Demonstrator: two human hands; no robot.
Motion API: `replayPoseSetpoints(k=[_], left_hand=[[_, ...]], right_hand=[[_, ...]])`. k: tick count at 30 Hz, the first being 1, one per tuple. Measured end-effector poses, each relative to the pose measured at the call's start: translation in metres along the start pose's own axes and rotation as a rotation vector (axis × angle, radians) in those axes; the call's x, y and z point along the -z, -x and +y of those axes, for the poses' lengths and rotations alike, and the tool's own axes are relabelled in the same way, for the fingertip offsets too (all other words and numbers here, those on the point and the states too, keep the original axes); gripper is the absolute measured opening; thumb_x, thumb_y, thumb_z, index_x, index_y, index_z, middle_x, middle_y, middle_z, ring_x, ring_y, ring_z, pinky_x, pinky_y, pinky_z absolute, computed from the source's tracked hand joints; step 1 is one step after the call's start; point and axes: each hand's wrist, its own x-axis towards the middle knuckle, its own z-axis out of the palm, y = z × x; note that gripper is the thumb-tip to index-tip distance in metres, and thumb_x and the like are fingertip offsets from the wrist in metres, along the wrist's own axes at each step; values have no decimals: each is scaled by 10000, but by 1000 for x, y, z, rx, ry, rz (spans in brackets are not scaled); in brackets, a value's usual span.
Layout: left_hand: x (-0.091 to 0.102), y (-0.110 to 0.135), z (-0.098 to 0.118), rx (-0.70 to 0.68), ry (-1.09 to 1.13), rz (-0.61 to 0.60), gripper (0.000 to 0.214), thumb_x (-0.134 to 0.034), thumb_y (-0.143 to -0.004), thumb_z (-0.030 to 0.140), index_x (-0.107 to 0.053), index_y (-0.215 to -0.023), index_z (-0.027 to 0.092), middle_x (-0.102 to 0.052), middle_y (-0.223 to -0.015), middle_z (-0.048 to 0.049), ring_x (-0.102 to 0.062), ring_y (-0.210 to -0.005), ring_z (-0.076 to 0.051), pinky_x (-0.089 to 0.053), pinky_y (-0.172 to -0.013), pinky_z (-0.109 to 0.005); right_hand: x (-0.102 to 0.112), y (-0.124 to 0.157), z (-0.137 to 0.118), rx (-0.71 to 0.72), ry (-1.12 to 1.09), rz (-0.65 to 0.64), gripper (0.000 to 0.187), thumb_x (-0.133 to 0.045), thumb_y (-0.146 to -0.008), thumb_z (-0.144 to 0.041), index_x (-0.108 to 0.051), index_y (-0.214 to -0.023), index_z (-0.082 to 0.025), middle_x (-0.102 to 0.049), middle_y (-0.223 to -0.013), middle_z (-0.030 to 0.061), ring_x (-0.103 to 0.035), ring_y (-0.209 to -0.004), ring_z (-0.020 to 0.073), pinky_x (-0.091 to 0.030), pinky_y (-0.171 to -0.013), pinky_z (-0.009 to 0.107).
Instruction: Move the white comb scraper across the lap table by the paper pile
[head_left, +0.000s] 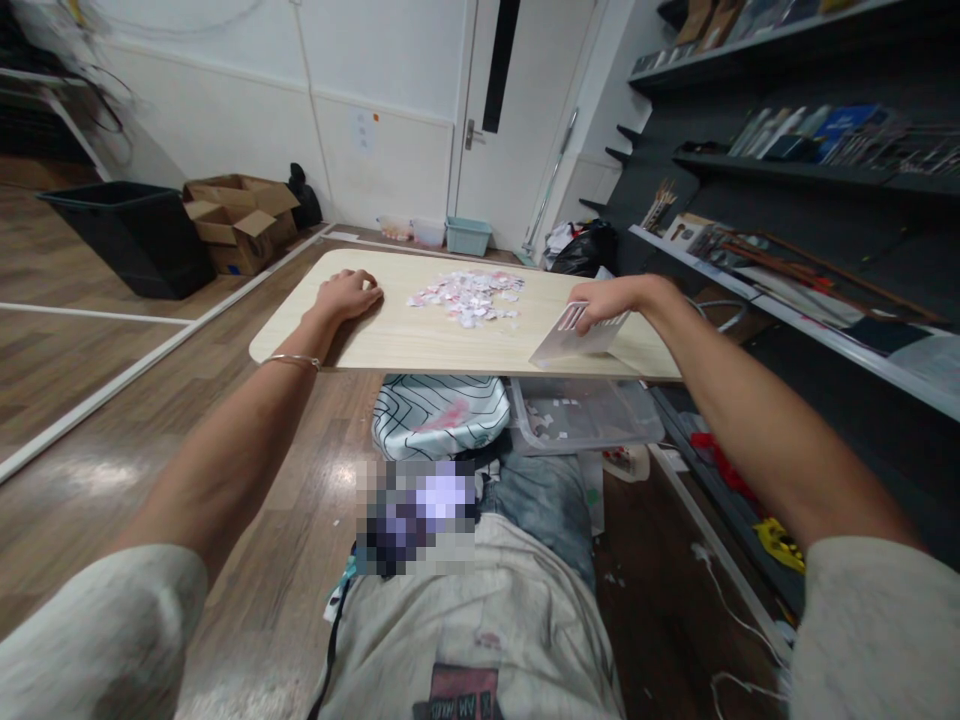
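Note:
My left hand (pixel 349 295) rests on the left part of a pale wooden tabletop (pixel 420 345), fingers slightly bent and apart, holding nothing. Toward the right side, my right hand (pixel 604 300) grips a flat white plastic scraper (pixel 574 338) by its slotted upper edge. The scraper stands tilted, its lower edge down at the tabletop near the front. Between my hands, farther back, lies a heap of small white and pinkish paper scraps (pixel 472 297). The scraper is apart from the heap. My right fingertips are partly hidden behind the scraper.
Below the front edge are a patterned cushion-like thing (pixel 420 420) and a clear plastic bin (pixel 592 415) with a few scraps. A black bin (pixel 135 240) and cardboard boxes (pixel 240 220) stand left. Dark shelves (pixel 787 190) line the right. A blurred phone-like screen (pixel 427 510) lies on my lap.

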Motion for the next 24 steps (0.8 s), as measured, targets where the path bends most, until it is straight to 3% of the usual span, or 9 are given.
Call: replayPoseSetpoints(k=[4, 8, 14, 20, 24], left_hand=[[0, 1, 0, -4, 3, -9, 685, -570, -1074, 525, -812, -1626, 202, -709, -1690, -250, -660, -1577, -479, -527, -1348, -596], [0, 0, 0, -1, 5, -10, 681, -582, -1067, 518, -818, -1619, 197, -713, -1684, -253, -666, -1573, -481, -526, -1352, -600], [-1, -1, -1, 2, 24, 5, 686, -601, -1034, 530, -821, -1602, 214, -734, -1655, -236, -661, -1576, -482, -526, -1350, -615], [2, 2, 2, 8, 29, -2, 706, -645, -1003, 563, -816, -1605, 236, -739, -1646, -228, -653, -1590, -491, -521, -1358, -618], [3, 3, 3, 9, 26, -16, 711, -626, -1014, 559, -805, -1621, 234, -728, -1660, -230, -647, -1602, -484, -511, -1369, -613]], right_hand=[[0, 2, 2, 125, -93, 10, 652, -990, -805, -807, -943, -900, -163, -875, -871, 87, -773, -866, 274, -543, -778, 346], [-6, 12, 0, 108, -163, 90, 827, -965, -707, -986, -922, -824, -168, -841, -811, 92, -743, -841, 261, -494, -769, 351], [-18, 16, 2, 29, -166, 181, 886, -902, -676, -1069, -882, -772, -188, -788, -771, 77, -675, -787, 240, -426, -714, 360], [-16, 11, -4, 9, -174, 203, 858, -914, -696, -1048, -868, -814, -199, -800, -818, 88, -709, -844, 284, -481, -739, 368], [-20, -1, -6, -36, -104, 320, 842, -891, -766, -1043, -802, -813, -207, -749, -794, 82, -691, -851, 299, -454, -752, 376]])
